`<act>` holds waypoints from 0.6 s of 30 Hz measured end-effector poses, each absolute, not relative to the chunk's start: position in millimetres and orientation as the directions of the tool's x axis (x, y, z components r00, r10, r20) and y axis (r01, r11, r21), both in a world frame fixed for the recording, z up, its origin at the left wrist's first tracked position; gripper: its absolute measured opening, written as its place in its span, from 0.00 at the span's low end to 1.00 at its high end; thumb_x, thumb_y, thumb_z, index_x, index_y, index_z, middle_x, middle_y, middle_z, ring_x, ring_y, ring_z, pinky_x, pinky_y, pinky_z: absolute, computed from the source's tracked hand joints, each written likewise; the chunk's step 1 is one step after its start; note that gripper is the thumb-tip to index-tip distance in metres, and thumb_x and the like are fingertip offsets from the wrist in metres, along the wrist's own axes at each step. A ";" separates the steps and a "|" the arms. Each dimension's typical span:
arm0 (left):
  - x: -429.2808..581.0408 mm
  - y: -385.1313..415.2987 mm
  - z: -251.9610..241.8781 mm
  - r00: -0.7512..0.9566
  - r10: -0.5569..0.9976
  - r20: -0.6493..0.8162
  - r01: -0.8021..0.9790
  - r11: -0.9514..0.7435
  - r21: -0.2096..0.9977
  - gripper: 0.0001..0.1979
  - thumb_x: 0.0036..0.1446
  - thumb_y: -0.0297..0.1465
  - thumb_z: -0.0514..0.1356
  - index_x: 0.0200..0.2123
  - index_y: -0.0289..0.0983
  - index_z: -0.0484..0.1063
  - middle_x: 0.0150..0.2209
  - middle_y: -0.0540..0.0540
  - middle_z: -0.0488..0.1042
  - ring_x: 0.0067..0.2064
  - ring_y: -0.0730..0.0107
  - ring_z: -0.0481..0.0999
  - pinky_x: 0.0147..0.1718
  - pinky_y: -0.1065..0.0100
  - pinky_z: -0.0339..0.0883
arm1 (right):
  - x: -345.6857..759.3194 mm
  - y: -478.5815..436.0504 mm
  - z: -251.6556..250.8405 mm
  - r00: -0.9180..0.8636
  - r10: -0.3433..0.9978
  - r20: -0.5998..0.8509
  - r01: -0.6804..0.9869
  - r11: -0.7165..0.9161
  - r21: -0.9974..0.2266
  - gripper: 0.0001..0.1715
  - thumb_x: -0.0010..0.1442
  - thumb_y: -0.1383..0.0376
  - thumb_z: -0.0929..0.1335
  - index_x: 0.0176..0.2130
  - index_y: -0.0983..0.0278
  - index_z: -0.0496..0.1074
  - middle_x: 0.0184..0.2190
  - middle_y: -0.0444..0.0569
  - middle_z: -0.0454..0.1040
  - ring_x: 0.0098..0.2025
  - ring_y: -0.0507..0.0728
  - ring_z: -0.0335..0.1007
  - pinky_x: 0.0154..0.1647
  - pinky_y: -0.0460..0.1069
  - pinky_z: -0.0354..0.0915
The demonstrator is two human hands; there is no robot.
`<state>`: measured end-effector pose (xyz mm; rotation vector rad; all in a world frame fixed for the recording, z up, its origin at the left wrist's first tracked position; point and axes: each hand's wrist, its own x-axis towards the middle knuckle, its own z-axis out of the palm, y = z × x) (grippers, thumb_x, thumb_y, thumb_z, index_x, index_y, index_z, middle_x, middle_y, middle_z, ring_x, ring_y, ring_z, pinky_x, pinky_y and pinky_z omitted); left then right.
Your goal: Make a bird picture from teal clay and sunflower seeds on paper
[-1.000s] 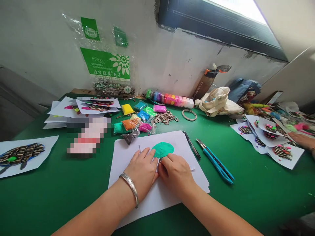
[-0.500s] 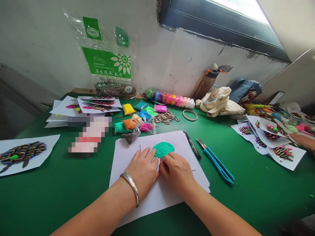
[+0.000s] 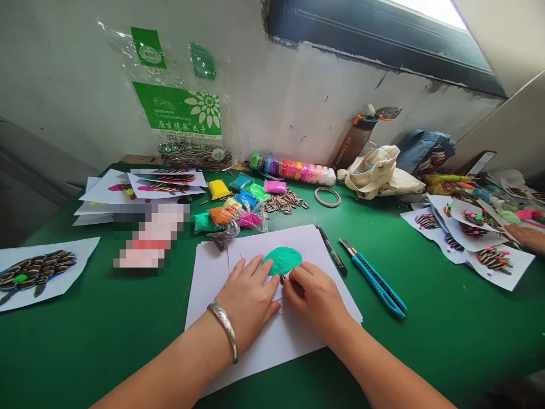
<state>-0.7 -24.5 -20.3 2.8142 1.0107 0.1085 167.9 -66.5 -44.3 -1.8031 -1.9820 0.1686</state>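
Right at the centre, the green clay oval (image 3: pixel 283 261) lay flat on the stack of white paper (image 3: pixel 204 289), straight ahead of the gap between the two hands, its longer axis running left to right as the camera saw it. At its near edge, a small dark seed (image 3: pixel 281 279) sat with its length pointing roughly away from the person, one end towards the clay. The right hand (image 3: pixel 317 295) was the nearer of the two, thumb and forefinger bunched narrow just beside the seed; with the fingers curled over, I couldn't tell whether they pinched it or merely touched it. The left hand (image 3: pixel 247 295), silver bangle (image 3: pixel 225 329) at its wrist, spread palm down on the paper, fingers loosely parted and holding nothing, fingertips up against the clay's left side.

Out to the right of the paper, a black pen (image 3: pixel 332 250) and a blue knife (image 3: pixel 378 279) slanted across the green table (image 3: pixel 460 346). Beyond the stack came clay packets (image 3: pixel 223 215), a scatter of seeds (image 3: pixel 286 202) and a tape ring (image 3: pixel 327 205). A bag of seeds (image 3: pixel 179 111) leaned on the pale wall (image 3: pixel 264 96), and a co-worker's hand (image 3: pixel 528 237) reached in at far right.
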 end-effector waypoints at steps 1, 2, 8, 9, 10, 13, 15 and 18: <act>-0.2 -24.6 -20.6 0.772 0.636 0.018 0.625 -0.763 0.165 0.18 0.58 0.35 0.58 0.51 0.38 0.69 0.57 0.39 0.67 0.60 0.47 0.61 0.54 0.41 0.58 | 168.4 -67.0 -44.0 -0.041 0.969 0.242 0.910 0.136 -0.391 0.13 0.57 0.67 0.63 0.22 0.63 0.64 0.22 0.45 0.66 0.26 0.51 0.60 0.28 0.46 0.53; 0.1 -24.7 -20.7 0.772 0.635 0.018 0.624 -0.764 0.166 0.18 0.58 0.35 0.58 0.51 0.38 0.69 0.57 0.38 0.67 0.60 0.47 0.61 0.54 0.41 0.58 | 168.9 -67.4 -43.7 -0.041 0.971 0.238 0.908 0.135 -0.396 0.12 0.57 0.67 0.63 0.22 0.63 0.65 0.22 0.45 0.66 0.26 0.51 0.60 0.27 0.46 0.53; -0.4 -26.4 -21.2 0.775 0.632 0.013 0.620 -0.764 0.178 0.14 0.58 0.33 0.58 0.48 0.38 0.71 0.57 0.39 0.67 0.60 0.47 0.60 0.53 0.41 0.59 | 171.5 -68.5 -44.5 -0.038 0.972 0.232 0.907 0.131 -0.400 0.11 0.57 0.69 0.63 0.23 0.63 0.65 0.23 0.45 0.66 0.27 0.52 0.61 0.28 0.46 0.54; -0.6 -26.4 -21.7 0.775 0.631 0.014 0.619 -0.764 0.181 0.14 0.58 0.33 0.58 0.48 0.38 0.71 0.57 0.39 0.67 0.60 0.47 0.60 0.53 0.41 0.59 | 171.6 -68.3 -45.1 -0.037 0.972 0.234 0.907 0.131 -0.399 0.11 0.57 0.69 0.63 0.23 0.63 0.65 0.23 0.45 0.66 0.27 0.52 0.61 0.28 0.46 0.54; -0.7 -26.3 -22.3 0.775 0.632 0.015 0.619 -0.764 0.183 0.14 0.58 0.33 0.58 0.48 0.38 0.71 0.57 0.39 0.67 0.60 0.47 0.60 0.53 0.41 0.59 | 171.5 -67.9 -45.6 -0.038 0.971 0.234 0.908 0.131 -0.398 0.12 0.57 0.69 0.63 0.22 0.63 0.65 0.23 0.45 0.66 0.27 0.52 0.61 0.28 0.46 0.54; -0.1 -25.6 -22.9 0.772 0.636 0.011 0.623 -0.760 0.184 0.14 0.58 0.33 0.58 0.48 0.38 0.71 0.57 0.39 0.67 0.60 0.47 0.61 0.53 0.41 0.59 | 170.6 -66.3 -46.3 -0.055 0.970 0.237 0.910 0.146 -0.389 0.12 0.56 0.70 0.63 0.22 0.63 0.64 0.23 0.45 0.65 0.27 0.51 0.60 0.27 0.46 0.53; 0.7 -25.1 -22.5 0.770 0.639 0.009 0.627 -0.758 0.182 0.14 0.58 0.33 0.58 0.48 0.39 0.71 0.57 0.39 0.67 0.60 0.47 0.61 0.53 0.41 0.58 | 170.0 -65.1 -45.7 -0.085 0.966 0.243 0.909 0.175 -0.377 0.13 0.55 0.71 0.63 0.21 0.63 0.63 0.22 0.45 0.65 0.26 0.51 0.59 0.27 0.46 0.53; 1.7 -25.0 -22.6 0.766 0.642 0.016 0.630 -0.756 0.180 0.14 0.58 0.32 0.58 0.48 0.39 0.71 0.57 0.40 0.67 0.60 0.48 0.61 0.53 0.42 0.58 | 170.4 -63.9 -43.6 -0.129 0.958 0.255 0.896 0.223 -0.384 0.13 0.55 0.72 0.63 0.20 0.63 0.63 0.22 0.45 0.64 0.26 0.51 0.58 0.26 0.46 0.53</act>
